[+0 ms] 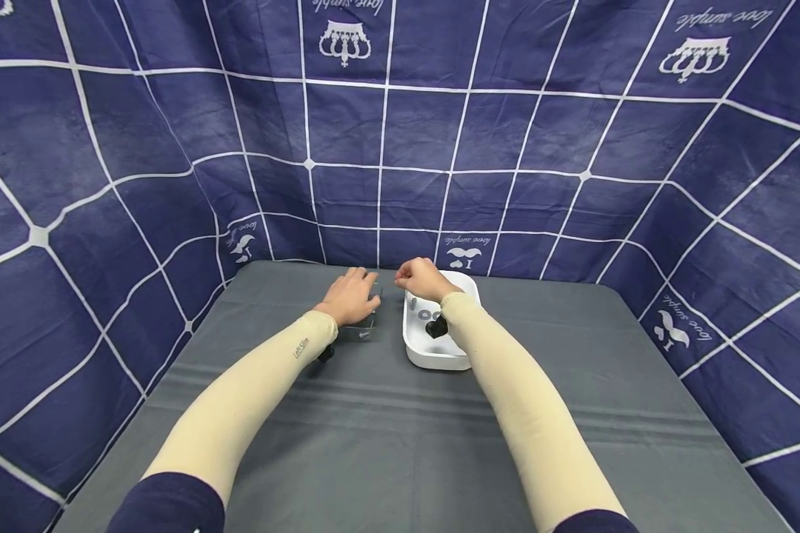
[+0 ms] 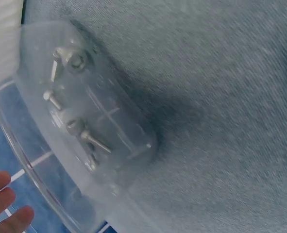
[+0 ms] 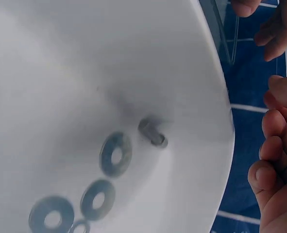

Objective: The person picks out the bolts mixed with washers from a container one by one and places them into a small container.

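Note:
My left hand (image 1: 352, 296) is spread at the clear plastic container (image 2: 29, 167), fingers relaxed and holding nothing. Several bolts (image 2: 97, 141) lie inside that container, some with nuts, blurred in the left wrist view. Over the far left edge of a white tray (image 1: 440, 361) hangs my right hand (image 1: 427, 280), with its fingers curled. Whether its thumb and forefinger pinch something small is hidden. In the tray lie several flat washers (image 3: 115, 154) and a short metal piece like a bolt (image 3: 153, 132).
Grey cloth (image 1: 387, 444) covers the table, and a blue checked curtain (image 1: 413, 133) hangs close behind it and along both sides. The clear container stands left of the white tray, with a narrow gap between them.

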A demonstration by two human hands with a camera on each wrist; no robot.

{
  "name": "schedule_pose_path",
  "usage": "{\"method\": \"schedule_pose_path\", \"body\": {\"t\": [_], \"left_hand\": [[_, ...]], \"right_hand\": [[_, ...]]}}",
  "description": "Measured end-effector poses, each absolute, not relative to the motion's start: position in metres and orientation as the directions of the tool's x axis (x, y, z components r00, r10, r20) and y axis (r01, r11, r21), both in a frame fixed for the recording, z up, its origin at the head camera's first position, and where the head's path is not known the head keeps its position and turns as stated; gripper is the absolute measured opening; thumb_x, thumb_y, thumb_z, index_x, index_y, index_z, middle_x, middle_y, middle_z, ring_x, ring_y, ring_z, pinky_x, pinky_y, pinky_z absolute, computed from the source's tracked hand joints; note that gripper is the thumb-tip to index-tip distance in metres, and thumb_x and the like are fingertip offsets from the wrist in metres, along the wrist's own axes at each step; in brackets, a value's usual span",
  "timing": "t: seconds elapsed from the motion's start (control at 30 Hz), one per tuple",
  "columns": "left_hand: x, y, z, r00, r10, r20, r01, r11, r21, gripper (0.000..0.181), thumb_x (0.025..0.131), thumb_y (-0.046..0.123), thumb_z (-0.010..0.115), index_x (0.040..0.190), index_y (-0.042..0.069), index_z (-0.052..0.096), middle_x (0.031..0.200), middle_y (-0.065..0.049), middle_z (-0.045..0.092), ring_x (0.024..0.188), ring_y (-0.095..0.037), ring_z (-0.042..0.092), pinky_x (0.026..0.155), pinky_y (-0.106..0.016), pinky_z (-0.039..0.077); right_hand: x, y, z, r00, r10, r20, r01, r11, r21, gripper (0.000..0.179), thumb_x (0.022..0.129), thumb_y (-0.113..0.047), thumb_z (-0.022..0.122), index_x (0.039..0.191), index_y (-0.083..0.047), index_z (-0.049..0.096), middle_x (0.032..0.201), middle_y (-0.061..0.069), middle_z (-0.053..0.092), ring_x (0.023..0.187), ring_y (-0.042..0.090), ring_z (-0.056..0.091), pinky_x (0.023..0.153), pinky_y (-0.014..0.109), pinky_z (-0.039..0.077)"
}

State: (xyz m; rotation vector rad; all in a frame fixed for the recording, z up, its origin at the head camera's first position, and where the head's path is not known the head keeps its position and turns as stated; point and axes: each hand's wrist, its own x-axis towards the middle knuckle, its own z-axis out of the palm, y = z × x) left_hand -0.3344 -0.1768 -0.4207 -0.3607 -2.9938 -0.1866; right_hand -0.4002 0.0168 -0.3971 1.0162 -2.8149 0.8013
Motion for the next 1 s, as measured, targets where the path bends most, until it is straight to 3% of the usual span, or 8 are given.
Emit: {"method": "schedule_pose_path", "body": {"t": [0.37,0.63,1.0], "left_hand": [[-0.341,-0.156,-0.423,-0.96,0.252,0.119,0.265,0.958,0.11,0.061,0.099,0.037,0.055,0.151,0.007,0.044,0.152,-0.019,0.043,0.143,-0.035,0.037,0.113,-0.053,0.037],[-0.344,-0.144,-0.421,-0.948,0.284,0.145,0.301,0.948,0.108,0.059,0.098,0.037,0.055,0.149,0.006,0.046,0.144,-0.018,0.049,0.137,-0.033,0.043,0.111,-0.05,0.04],[-0.344,-0.132,-0.42,-0.952,0.274,0.137,0.291,0.948,0.128,0.058,0.1,0.037,0.053,0.15,0.008,0.045,0.147,-0.018,0.048,0.137,-0.036,0.045,0.113,-0.05,0.039]], "right_hand": [[-0.402,0.051,-0.4,-0.828,-0.532,0.177,-0.546,0.695,-0.468,0.016,0.094,-0.017,0.066,0.099,-0.005,0.076,0.089,0.006,0.072,0.079,0.016,0.062,0.073,0.03,0.05],[-0.4,0.074,-0.392,-0.842,-0.511,0.173,-0.523,0.695,-0.494,0.015,0.094,-0.015,0.067,0.101,-0.005,0.075,0.083,0.006,0.067,0.071,0.016,0.057,0.066,0.029,0.046],[-0.397,0.099,-0.395,-0.856,-0.489,0.166,-0.5,0.703,-0.506,0.023,0.094,-0.015,0.067,0.112,-0.001,0.074,0.08,0.006,0.064,0.069,0.017,0.053,0.068,0.03,0.043]]}}
